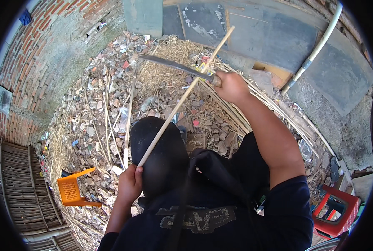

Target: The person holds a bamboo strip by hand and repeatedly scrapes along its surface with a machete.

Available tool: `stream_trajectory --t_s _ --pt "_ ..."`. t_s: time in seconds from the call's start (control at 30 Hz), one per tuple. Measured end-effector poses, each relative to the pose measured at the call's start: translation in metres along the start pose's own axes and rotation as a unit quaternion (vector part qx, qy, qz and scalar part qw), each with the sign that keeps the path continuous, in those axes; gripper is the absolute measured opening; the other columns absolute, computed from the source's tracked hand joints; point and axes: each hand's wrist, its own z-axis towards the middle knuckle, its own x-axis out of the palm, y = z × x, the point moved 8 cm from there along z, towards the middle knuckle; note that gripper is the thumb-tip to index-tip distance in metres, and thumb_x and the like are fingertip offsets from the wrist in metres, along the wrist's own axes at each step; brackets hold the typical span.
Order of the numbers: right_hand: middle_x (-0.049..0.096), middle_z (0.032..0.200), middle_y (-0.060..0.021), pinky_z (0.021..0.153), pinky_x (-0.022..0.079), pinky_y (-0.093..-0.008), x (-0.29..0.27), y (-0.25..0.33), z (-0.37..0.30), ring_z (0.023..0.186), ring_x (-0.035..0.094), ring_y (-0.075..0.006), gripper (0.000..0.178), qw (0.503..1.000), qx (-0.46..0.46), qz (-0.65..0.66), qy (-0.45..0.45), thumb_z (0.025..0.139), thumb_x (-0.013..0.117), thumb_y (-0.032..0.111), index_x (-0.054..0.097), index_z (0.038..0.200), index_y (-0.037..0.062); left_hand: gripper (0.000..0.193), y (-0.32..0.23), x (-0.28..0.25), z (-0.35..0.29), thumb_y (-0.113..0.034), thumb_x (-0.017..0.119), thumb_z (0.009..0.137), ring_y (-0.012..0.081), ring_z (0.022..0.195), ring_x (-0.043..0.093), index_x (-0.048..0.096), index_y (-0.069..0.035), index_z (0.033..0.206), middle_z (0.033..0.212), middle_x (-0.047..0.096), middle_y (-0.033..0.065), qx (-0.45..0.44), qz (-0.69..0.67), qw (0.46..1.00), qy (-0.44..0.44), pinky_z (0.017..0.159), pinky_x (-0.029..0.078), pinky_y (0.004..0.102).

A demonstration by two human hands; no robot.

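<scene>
My left hand (130, 182) is closed around the lower end of a long pale bamboo strip (169, 117), which slants up and away to the right across my dark-clad knee. In my right hand (233, 87) is the wooden handle of a machete (174, 65). Its dark, slightly curved blade points to the left and crosses the strip near its upper part, seemingly against it. Beyond the blade the strip's far end rises toward the grey panels.
Rubble (98, 125) covers the ground, with loose bamboo strips (278, 111) to the right and dry shavings (169, 58) ahead. An orange plastic chair (70, 190) lies at left, a red plastic stool (349, 207) at right. A brick wall (25, 71) and grey panels (270, 37) enclose the space.
</scene>
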Motion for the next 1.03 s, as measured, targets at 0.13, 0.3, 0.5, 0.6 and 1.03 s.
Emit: stream_trajectory --t_s 0.13,0.3,0.5,0.6,1.03 --pt "0.071 0.077 -0.0116 0.066 0.058 -0.0449 0.008 0.025 -0.005 0.071 0.070 -0.0311 0.015 0.990 -0.138 -0.003 -0.010 0.082 0.067 0.015 0.069 0.097 0.0132 0.033 0.002 -0.001 -0.004 -0.024 0.055 0.104 0.0429 0.057 0.058 0.052 -0.001 0.080 0.063 0.057 0.0225 0.000 -0.029 1.000 -0.006 0.054 0.043 0.0468" --pt "0.069 0.074 -0.0166 0.067 0.058 -0.0449 0.000 -0.033 0.005 0.071 0.071 -0.0318 0.018 0.997 0.026 -0.010 -0.073 0.081 0.065 0.014 0.070 0.098 0.0116 0.033 -0.002 0.003 0.005 -0.025 0.055 0.104 0.0409 0.056 0.057 0.052 -0.001 0.080 0.062 0.057 0.0211 0.037 0.002 0.999 -0.026 0.053 0.043 0.0459" --pt "0.070 0.073 -0.0089 0.065 0.060 -0.0413 0.006 0.028 -0.005 0.067 0.071 -0.0275 0.015 0.986 -0.156 0.012 -0.049 0.079 0.068 0.010 0.070 0.094 0.0135 0.033 0.010 0.002 -0.002 -0.025 0.056 0.104 0.0412 0.056 0.058 0.052 -0.002 0.080 0.062 0.057 0.0215 0.001 -0.020 1.000 -0.008 0.053 0.043 0.0462" --pt "0.070 0.076 -0.0140 0.067 0.058 -0.0455 -0.001 -0.006 0.004 0.070 0.071 -0.0332 0.016 0.996 -0.071 0.003 -0.057 0.081 0.067 0.016 0.069 0.096 0.0097 0.033 0.005 0.004 -0.010 -0.025 0.056 0.104 0.0415 0.056 0.058 0.053 -0.002 0.081 0.061 0.057 0.0217 0.011 -0.016 1.000 -0.010 0.053 0.043 0.0465" --pt "0.075 0.083 -0.0102 0.072 0.061 -0.0407 -0.004 -0.017 0.013 0.070 0.072 -0.0273 0.022 0.997 -0.014 0.058 -0.038 0.077 0.070 0.012 0.072 0.099 0.0114 0.032 0.001 0.002 0.002 -0.026 0.058 0.103 0.0425 0.058 0.059 0.054 -0.001 0.082 0.064 0.058 0.0227 0.020 -0.021 0.999 -0.019 0.054 0.044 0.0465"
